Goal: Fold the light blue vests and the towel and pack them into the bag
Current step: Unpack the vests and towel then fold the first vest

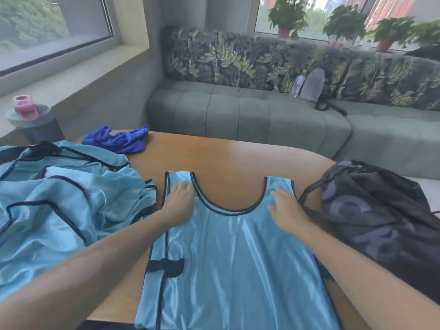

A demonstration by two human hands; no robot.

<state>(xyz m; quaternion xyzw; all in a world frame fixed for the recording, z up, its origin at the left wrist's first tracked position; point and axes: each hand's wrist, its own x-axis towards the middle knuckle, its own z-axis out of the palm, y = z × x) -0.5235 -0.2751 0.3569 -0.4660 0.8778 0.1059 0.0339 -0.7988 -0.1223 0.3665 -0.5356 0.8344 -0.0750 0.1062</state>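
We get one view only — a head-worn wide-angle camera looking forward and down, close over the table. Both hands sit near frame centre (edges bend), and beyond the fingertips it reaches the sofa and windows.

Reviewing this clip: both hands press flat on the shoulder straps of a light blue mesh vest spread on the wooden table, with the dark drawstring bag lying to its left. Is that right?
Not quite. The head view shows the dark drawstring bag lying to the right of the light blue mesh vest, not left; a pile of more vests is on the left. The left hand and right hand do press flat on its straps on the wooden table.
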